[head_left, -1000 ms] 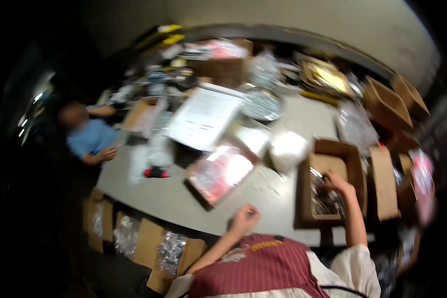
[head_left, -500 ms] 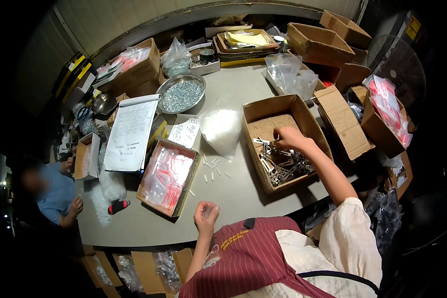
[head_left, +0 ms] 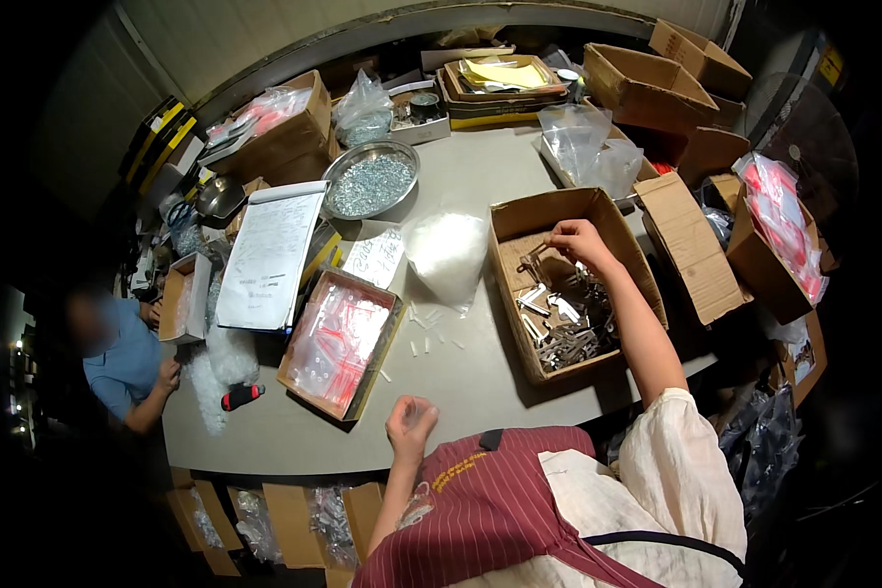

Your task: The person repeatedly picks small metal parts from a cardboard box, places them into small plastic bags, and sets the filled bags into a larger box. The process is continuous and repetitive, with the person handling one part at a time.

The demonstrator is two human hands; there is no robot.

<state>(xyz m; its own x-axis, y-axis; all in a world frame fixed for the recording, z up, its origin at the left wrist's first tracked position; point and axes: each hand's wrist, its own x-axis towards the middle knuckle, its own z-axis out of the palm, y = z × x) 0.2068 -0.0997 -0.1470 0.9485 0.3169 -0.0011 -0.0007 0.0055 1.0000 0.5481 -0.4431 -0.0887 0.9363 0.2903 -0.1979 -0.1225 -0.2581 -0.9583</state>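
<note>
My right hand point(head_left: 580, 243) reaches into an open cardboard box point(head_left: 516, 338) at the right of the table. Its fingers are pinched on a narrow metal piece point(head_left: 532, 261) above the heap. Many small dark and silvery metal pieces point(head_left: 570, 338) lie in the near half of this box. At the table's front edge, my left hand point(head_left: 412, 423) is closed, fingers curled; what it holds, if anything, I cannot make out. Up and left of it stands a shallow box point(head_left: 394, 333) of clear plastic bags with red edges point(head_left: 331, 338).
A metal bowl of small shiny parts point(head_left: 415, 196), a white plastic bag point(head_left: 448, 257) and a clipboard with papers point(head_left: 269, 260) occupy the table. Small white strips point(head_left: 426, 345) lie loose. A red-and-black tool point(head_left: 242, 396) rests near a co-worker point(head_left: 122, 358) at the left.
My right hand has shifted slightly up within the box, and a metal piece now shows at its fingers. My left hand stays near the table edge. The whole view has shifted a little.
</note>
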